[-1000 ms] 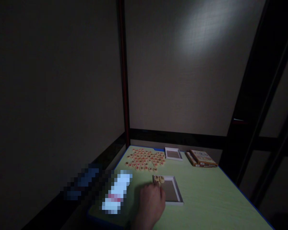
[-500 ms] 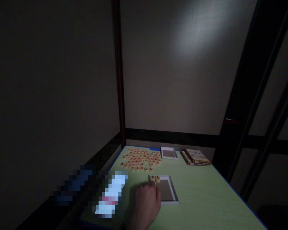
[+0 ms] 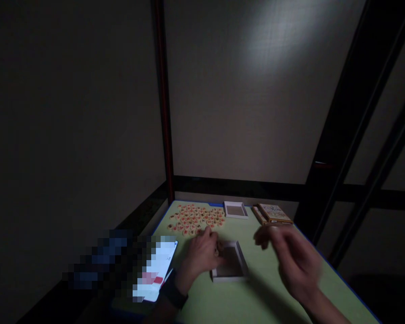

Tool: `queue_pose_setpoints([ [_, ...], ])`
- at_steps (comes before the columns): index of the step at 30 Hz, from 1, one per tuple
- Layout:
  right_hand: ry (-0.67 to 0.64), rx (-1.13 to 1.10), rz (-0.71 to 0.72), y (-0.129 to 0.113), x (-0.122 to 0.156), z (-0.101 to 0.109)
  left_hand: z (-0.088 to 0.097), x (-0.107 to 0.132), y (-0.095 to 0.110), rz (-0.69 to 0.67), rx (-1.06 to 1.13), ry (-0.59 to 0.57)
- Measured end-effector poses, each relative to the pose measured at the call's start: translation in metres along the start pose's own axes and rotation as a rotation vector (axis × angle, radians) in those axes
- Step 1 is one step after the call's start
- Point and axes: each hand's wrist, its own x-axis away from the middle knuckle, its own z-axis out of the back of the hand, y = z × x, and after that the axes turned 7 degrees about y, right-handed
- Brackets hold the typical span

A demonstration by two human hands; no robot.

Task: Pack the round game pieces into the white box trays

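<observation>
My left hand (image 3: 203,253), with a dark band on its wrist, reaches over the left side of a shallow white-rimmed tray (image 3: 242,255). Its thumb and fingers are apart, beside a few round Chinese chess pieces (image 3: 219,246) in the tray's far left corner. The hand hides part of these pieces. My right hand (image 3: 292,258) hovers to the right of the tray, blurred by motion, its fingers loosely bent and nothing visible in them. Beyond my left hand, many round pieces (image 3: 192,217) with red or dark characters lie spread on the green table (image 3: 209,301).
A second shallow white-rimmed tray (image 3: 236,210) stands at the far edge. Flat printed boxes (image 3: 273,213) are stacked to its right. A lit, partly pixelated screen (image 3: 155,270) lies at the table's left. Walls (image 3: 239,112) rise behind and to the left.
My left hand has moved slightly forward from the tray's left side, its fingers spreading. My right hand has come into view at the right. The camera view has shifted slightly.
</observation>
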Motion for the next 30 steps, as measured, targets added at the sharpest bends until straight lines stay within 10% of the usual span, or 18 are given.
queue_pose_setpoints([
  [5,-0.563,0.208,-0.178,0.051,-0.008,-0.056,-0.018,0.002,-0.005,0.017,0.031,0.040],
  [11,-0.765,0.356,-0.205,0.067,0.009,-0.083,-0.025,0.002,-0.004,0.028,0.050,0.026],
  [30,-0.608,0.240,-0.230,0.090,-0.016,-0.087,-0.018,0.004,0.002,0.032,0.126,0.004],
])
